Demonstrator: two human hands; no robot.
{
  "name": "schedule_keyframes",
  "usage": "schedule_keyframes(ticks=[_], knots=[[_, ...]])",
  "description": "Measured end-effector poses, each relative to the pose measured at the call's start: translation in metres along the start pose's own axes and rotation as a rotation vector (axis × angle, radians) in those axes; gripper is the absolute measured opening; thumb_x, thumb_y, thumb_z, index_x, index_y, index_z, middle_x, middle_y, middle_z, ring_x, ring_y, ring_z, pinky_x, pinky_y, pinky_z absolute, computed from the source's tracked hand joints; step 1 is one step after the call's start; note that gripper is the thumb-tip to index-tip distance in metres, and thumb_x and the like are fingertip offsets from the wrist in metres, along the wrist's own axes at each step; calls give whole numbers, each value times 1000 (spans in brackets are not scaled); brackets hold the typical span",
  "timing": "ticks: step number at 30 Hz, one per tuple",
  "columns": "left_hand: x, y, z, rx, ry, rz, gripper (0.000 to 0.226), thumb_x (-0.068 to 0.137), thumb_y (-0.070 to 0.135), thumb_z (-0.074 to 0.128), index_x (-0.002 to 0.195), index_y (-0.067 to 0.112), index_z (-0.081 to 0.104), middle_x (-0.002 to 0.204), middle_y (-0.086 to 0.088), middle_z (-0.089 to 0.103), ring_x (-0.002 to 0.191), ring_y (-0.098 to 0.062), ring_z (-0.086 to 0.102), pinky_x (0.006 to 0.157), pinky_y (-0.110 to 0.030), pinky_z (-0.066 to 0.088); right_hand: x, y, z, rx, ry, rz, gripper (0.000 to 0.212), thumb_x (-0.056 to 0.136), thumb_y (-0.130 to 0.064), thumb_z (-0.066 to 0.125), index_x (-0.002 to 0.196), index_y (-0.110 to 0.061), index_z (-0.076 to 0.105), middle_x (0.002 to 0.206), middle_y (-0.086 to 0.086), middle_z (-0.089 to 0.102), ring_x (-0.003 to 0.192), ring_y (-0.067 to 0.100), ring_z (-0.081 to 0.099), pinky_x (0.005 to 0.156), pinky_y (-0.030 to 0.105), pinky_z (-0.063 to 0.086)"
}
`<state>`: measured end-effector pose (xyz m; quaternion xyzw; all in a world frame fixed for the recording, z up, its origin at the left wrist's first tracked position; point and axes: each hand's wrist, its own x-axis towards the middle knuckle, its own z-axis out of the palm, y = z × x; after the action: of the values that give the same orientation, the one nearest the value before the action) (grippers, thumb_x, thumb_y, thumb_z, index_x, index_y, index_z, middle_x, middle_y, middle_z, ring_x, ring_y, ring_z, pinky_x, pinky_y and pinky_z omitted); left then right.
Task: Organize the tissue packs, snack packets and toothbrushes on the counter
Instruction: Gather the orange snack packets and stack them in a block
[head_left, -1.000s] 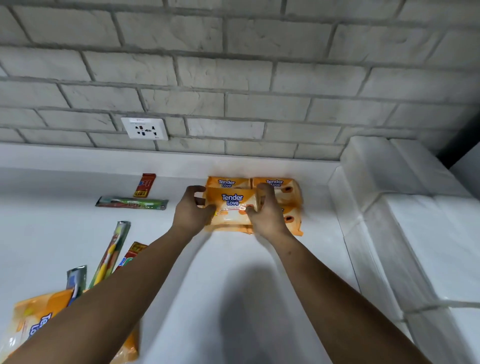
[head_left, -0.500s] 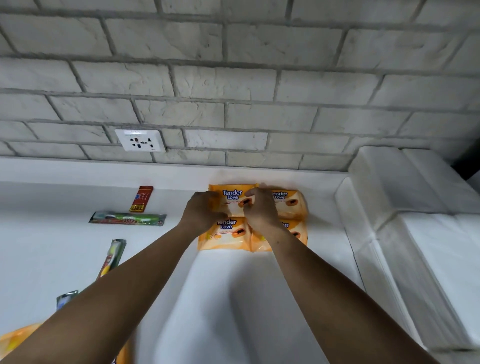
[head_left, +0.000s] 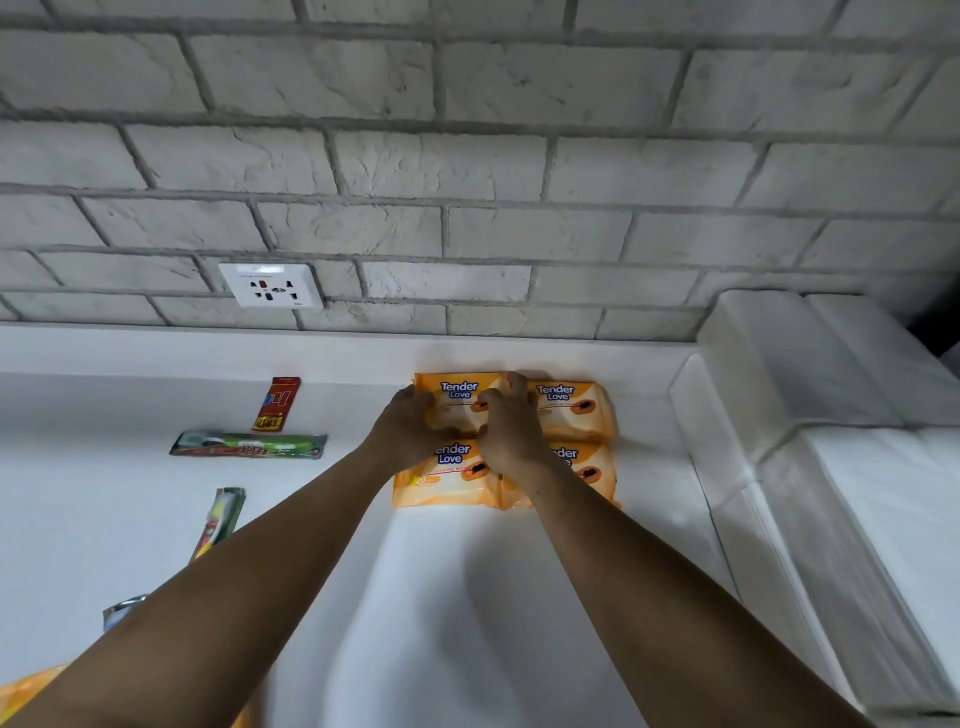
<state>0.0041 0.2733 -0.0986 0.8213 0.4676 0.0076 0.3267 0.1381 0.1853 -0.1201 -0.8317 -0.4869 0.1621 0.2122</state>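
Several orange "Tender Love" tissue packs lie in a two-by-two block against the back ledge of the white counter (head_left: 467, 597). My left hand (head_left: 408, 434) grips the left edge of the back-left tissue pack (head_left: 457, 392), and my right hand (head_left: 511, 434) pinches its right edge. Beside it lies the back-right pack (head_left: 569, 408). The front-left pack (head_left: 441, 480) and front-right pack (head_left: 589, 467) lie partly under my wrists. Further left are a red snack packet (head_left: 277, 404), a green toothbrush pack (head_left: 248, 445) and a second toothbrush pack (head_left: 218, 519).
A wall socket (head_left: 270, 285) sits in the grey brick wall behind the counter. A raised white block (head_left: 831, 467) borders the counter on the right. At the lower left, a silvery packet (head_left: 122, 610) and another orange pack (head_left: 28, 693) show beside my left forearm.
Both hands carried the tissue pack from above the front row back toward the wall and set it down at the back left. The view shifted forward.
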Motion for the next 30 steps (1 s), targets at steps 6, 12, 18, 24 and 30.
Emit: schedule_keyframes(ticks=[6, 12, 18, 24, 30], knots=[[-1, 0, 7, 115, -30, -4, 89, 94, 59, 65, 163, 21, 25, 167, -9, 29, 150, -34, 35, 119, -48, 34, -6, 5, 8, -252, -7, -59, 59, 94, -31, 67, 148, -21, 44, 154, 5, 39, 147, 37, 26, 120, 55, 30], [-1, 1, 9, 95, -54, -31, 93, 93, 62, 64, 165, 24, 17, 168, -11, 25, 150, -37, 35, 117, -52, 37, -5, 6, 10, -288, -44, -70, 65, 95, -34, 65, 152, -19, 38, 157, 8, 36, 148, 38, 27, 120, 58, 29], [-1, -13, 7, -24, 15, -48, 92, 74, 77, 60, 153, 36, 38, 148, -5, 53, 143, -33, 42, 113, -55, 43, -12, 2, 7, -240, -29, -37, 76, 98, -32, 63, 161, -21, 22, 168, 7, 16, 154, 40, 14, 122, 57, 23], [-37, -20, -4, -50, 119, -26, 88, 74, 74, 58, 145, 24, 51, 145, -10, 55, 140, -35, 43, 112, -51, 42, -33, -12, 3, -215, 3, -83, 73, 96, -21, 60, 160, -18, 24, 168, 8, 17, 153, 39, 15, 120, 56, 27], [-100, -44, -12, -44, 229, -33, 99, 81, 57, 69, 160, 11, 33, 162, -22, 35, 152, -34, 30, 122, -46, 29, -73, -45, 16, -195, 47, -154, 65, 94, -18, 55, 156, -17, 35, 166, 9, 25, 150, 37, 24, 117, 51, 32]])
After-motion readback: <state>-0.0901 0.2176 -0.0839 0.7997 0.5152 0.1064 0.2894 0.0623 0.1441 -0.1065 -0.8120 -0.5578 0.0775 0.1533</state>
